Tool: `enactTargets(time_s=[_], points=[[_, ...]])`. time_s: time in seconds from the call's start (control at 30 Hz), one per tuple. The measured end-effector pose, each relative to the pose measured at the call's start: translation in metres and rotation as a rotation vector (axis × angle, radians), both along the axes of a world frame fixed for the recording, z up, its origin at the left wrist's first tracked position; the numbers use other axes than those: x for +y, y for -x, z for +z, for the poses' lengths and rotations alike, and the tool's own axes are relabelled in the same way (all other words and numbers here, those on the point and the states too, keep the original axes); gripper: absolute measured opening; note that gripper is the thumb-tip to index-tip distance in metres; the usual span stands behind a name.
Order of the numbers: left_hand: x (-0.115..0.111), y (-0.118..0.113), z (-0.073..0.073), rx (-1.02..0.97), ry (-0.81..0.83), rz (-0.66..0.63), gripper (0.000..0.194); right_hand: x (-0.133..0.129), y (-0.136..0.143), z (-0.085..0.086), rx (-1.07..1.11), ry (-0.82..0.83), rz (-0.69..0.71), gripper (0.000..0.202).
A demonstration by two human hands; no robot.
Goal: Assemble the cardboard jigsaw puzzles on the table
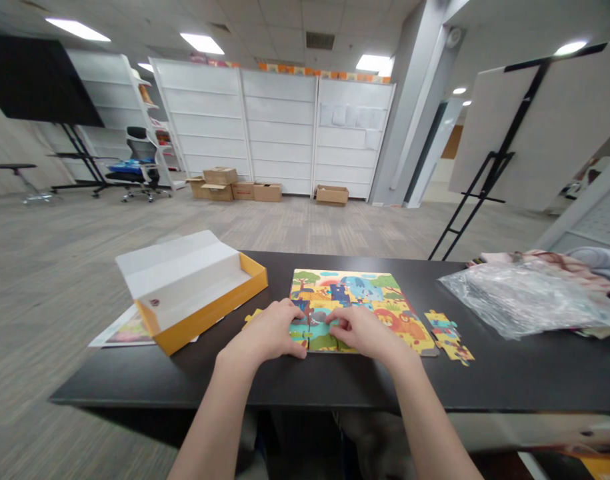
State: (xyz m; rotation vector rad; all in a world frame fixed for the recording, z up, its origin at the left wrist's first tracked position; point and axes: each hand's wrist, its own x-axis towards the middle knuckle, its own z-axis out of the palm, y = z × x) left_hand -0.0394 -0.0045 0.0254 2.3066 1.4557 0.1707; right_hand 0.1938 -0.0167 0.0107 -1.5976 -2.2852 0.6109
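A colourful animal jigsaw puzzle [365, 290] lies on the black table, its upper and right parts showing elephants and lions. My left hand [275, 330] rests at its lower left edge, thumb and fingers spread apart and touching pieces there. My right hand [361, 328] is on the lower middle, its fingers curled in a pinch at a puzzle piece; what lies under the fingertips is partly hidden. Between the hands, a narrow gap runs beside a teal piece [319, 319]. Loose joined pieces [449, 337] lie right of the puzzle. Another yellow piece [252, 316] shows behind my left hand.
An open yellow box [209, 303] with a white inside stands on the table's left, over printed sheets [122, 331]. Clear plastic wrapping [529, 293] and folded cloth lie at the right. Beyond the black table [489, 387] are cardboard boxes, white shelving and a board stand.
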Motion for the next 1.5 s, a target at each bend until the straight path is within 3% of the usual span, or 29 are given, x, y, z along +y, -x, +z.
enactTargets(time_s=[0.23, 0.47, 0.63, 0.83, 1.0, 1.17, 1.37, 1.5], points=[[-0.001, 0.001, -0.002, -0.080, -0.017, -0.030, 0.050, 0.001, 0.000, -0.001, 0.001, 0.007, 0.002, 0.026], [0.003, 0.003, -0.008, -0.135, -0.012, -0.060, 0.051, 0.000, 0.001, 0.001, 0.000, 0.000, 0.005, 0.025], [0.006, -0.001, -0.010, -0.141, -0.058, -0.027, 0.031, -0.001, 0.001, 0.001, 0.010, 0.002, 0.005, 0.023], [0.009, -0.006, -0.009, -0.106, -0.029, 0.068, 0.033, -0.002, 0.000, 0.001, 0.020, -0.004, 0.014, 0.019], [0.007, -0.006, -0.002, -0.062, -0.013, 0.118, 0.036, -0.003, -0.001, 0.004, 0.026, 0.085, 0.009, 0.032], [0.006, -0.008, 0.003, -0.013, 0.006, 0.187, 0.038, -0.005, 0.003, 0.010, -0.045, 0.084, -0.050, 0.031], [0.013, -0.005, -0.007, -0.048, 0.009, 0.184, 0.038, -0.009, 0.004, 0.011, 0.009, 0.093, -0.016, 0.032], [0.018, -0.002, -0.012, -0.073, 0.033, 0.175, 0.040, -0.010, -0.022, 0.017, 0.199, 0.095, 0.022, 0.027]])
